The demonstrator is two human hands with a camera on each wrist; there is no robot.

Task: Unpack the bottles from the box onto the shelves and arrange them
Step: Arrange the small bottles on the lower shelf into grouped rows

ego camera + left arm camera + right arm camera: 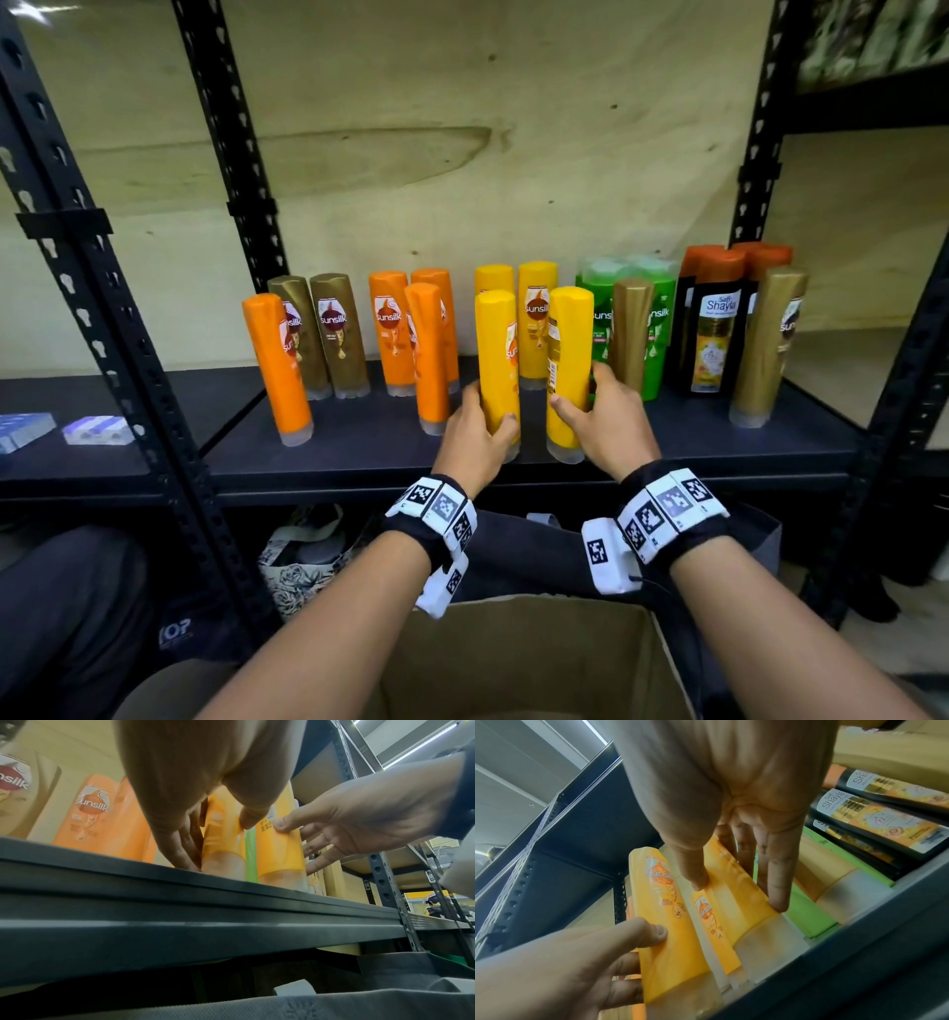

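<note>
Two yellow Sunsilk bottles stand upright side by side near the front of the dark shelf [359, 452]. My left hand [480, 429] grips the lower part of the left yellow bottle [495, 354], thumb in front and fingers on its left side. My right hand [598, 411] grips the right yellow bottle [567, 360] the same way, barcode side facing me. In the right wrist view the right thumb and fingers pinch that bottle [734, 908], and the left hand [577, 953] holds its neighbour [670, 933]. The open cardboard box [513, 663] sits below my forearms.
Behind stand two more yellow bottles [536, 318], orange ones [390, 329], gold-brown ones [336, 334], green ones [660, 329] and black Safi Shayla bottles [716, 334]. A lone orange bottle [277, 365] stands front left, a gold one [767, 344] front right. Black uprights [102, 318] flank the bay.
</note>
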